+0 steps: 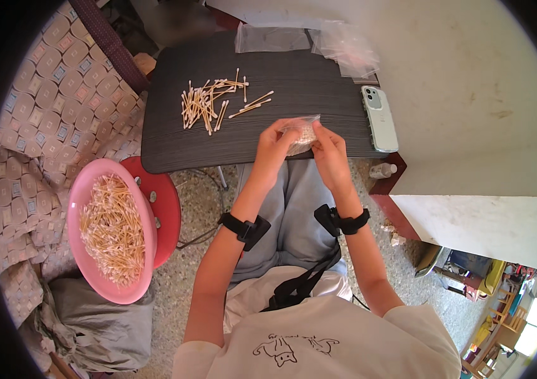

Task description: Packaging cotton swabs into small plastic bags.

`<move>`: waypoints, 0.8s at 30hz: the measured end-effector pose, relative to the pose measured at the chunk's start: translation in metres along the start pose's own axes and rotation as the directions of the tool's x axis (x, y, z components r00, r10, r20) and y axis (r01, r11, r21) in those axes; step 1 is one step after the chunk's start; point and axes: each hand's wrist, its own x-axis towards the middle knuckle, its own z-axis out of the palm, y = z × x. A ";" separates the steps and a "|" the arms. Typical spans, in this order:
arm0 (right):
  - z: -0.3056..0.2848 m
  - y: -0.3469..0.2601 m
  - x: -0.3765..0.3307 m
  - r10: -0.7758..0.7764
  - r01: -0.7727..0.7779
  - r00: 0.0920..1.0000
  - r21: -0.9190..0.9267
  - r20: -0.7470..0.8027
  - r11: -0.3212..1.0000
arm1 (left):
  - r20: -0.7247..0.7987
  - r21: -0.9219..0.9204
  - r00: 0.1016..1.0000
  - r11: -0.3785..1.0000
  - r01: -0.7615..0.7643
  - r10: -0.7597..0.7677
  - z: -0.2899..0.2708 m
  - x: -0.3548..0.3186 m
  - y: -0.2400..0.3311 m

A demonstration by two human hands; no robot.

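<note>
Between my hands, just over the near edge of the black table (173,146), is a small clear plastic bag (302,140) packed with cotton swabs. My left hand (276,140) grips its left side, thumb on top. My right hand (328,146) pinches its upper right corner. Only the white tips of the swabs in the bag show. A loose pile of wooden-stemmed cotton swabs (202,104) lies on the table, left of and beyond my hands, with a few strays beside it.
A pink basin (74,235) heaped with cotton swabs rests on a red stool (168,235) at left. Empty clear bags (347,49) lie along the table's far edge. A phone (379,119) lies at its right edge, by the wall. A small bottle (382,170) stands below it.
</note>
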 end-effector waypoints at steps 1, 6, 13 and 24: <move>0.001 -0.001 -0.001 0.013 -0.013 1.000 0.042 -0.001 0.999 | -0.001 -0.021 1.000 1.000 0.007 -0.007 -0.001 0.000 -0.002; -0.006 -0.002 0.006 0.029 -0.030 0.999 0.012 0.045 0.999 | 0.022 -0.067 1.000 0.998 0.016 -0.014 -0.003 0.001 -0.001; -0.004 -0.007 0.007 0.117 -0.118 0.993 0.002 0.027 0.993 | 0.107 -0.058 0.988 0.992 0.116 -0.109 -0.011 0.005 0.005; -0.002 0.001 0.008 0.024 -0.022 0.999 -0.066 0.038 0.998 | 0.127 -0.165 0.988 0.981 0.104 -0.083 -0.008 0.001 0.006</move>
